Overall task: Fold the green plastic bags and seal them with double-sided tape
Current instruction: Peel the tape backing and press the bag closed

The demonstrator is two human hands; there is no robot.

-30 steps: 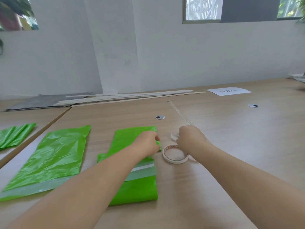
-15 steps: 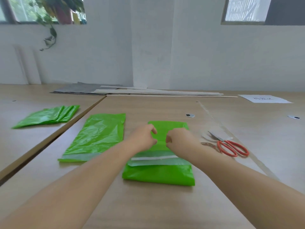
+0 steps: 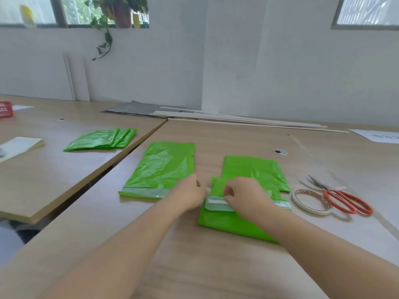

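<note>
green bag [image 3: 252,169] lies folded on the wooden table [image 3: 216,266], centre-right, just in front of the person; a clear flap with a white tape strip [image 3: 216,200] runs across its near part; right hand [image 3: 246,195] sits on the bag over the strip, fingers curled, thumb and forefinger tips drawn together right at the strip; whether they actually pinch it cannot tell, hand hides the contact; left hand [image 3: 190,196] at the bag's left edge, fingers curled in, thumb tip touching the edge by the strip's end; pinching or only touching, cannot tell; second green bag [image 3: 164,167] flat and unfolded just left of the left hand, clear flap at its near end; tape roll [image 3: 311,201] flat on the table right of the folded bag, orange-handled scissors [image 3: 343,198] touching its right side, blades pointing away; stack of folded green bags [image 3: 101,140] on the adjoining table to the left, well apart; long wooden strips [image 3: 237,121] and grey sheets [image 3: 131,108] along the far wall; a printed paper [image 3: 380,135] at far right.
</note>
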